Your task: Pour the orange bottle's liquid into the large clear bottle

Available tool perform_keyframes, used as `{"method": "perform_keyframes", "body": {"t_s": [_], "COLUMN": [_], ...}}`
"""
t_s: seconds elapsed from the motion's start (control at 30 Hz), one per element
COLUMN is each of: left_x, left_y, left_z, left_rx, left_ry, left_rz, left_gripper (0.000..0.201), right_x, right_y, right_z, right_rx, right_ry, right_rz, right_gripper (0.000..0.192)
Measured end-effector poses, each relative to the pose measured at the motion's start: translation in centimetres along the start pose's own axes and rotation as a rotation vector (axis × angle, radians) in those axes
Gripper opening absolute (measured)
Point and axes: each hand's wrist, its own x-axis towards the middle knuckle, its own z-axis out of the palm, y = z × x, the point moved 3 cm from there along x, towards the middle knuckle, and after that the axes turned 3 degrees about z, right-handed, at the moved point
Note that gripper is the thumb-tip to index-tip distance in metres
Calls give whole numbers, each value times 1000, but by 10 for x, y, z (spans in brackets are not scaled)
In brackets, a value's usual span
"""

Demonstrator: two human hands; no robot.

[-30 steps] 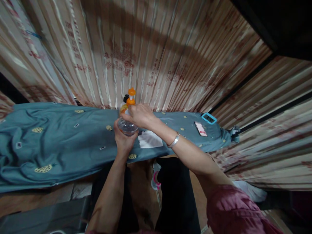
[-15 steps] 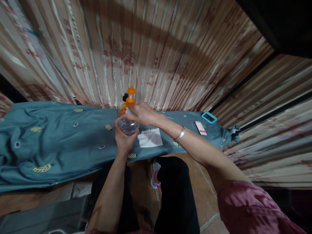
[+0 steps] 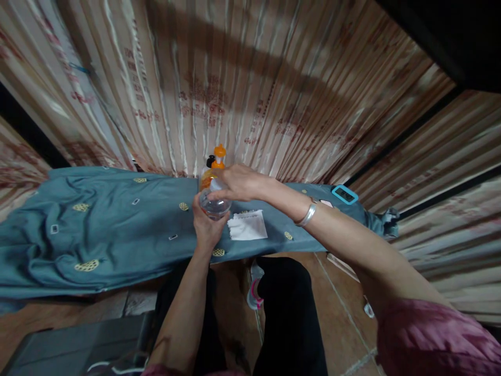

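My left hand [image 3: 208, 230] is wrapped round a clear, rounded container [image 3: 217, 210], holding it up over the cloth-covered table. My right hand [image 3: 241, 183] is at the container's top, its fingers closed on a small white cloth [image 3: 217, 184] against the rim. How far the cloth reaches inside is hidden by the fingers. On the table beside the container lies a flat white cloth [image 3: 248, 226] with wavy edges. Just behind my hands stands a bottle with an orange pump top [image 3: 219, 151], and next to it something with a black cap [image 3: 210, 161].
A teal cloth with pineapple prints [image 3: 156, 219] covers the narrow table. Toward its right end sits a blue-framed digital clock [image 3: 345, 195], with a phone [image 3: 326, 203] partly hidden by my forearm. Pleated curtains [image 3: 235, 94] hang behind. A grey box [image 3: 86, 339] stands below at left.
The whole view has shifted, so things sit slightly further right. My right forearm now covers most of the phone. Both hands keep their hold at the container.
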Motion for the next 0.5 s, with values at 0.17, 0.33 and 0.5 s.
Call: {"method": "perform_keyframes", "body": {"t_s": [0.17,0.33,0.5], "left_x": [0,-1,0], "left_y": [-1,-2,1], "left_z": [0,0,-1], "left_rx": [16,12,30], "left_ry": [-5,-11,-30], "left_rz": [-2,-8,-26], "left_gripper": [93,94,96], "right_x": [4,-1,-22], "right_y": [-2,6,51], "right_z": [-4,-17,-4], "right_rx": [-9,121,378], "right_ry": [-27,35,301], "right_rz": [41,-18,125], "right_gripper": [36,36,41]}}
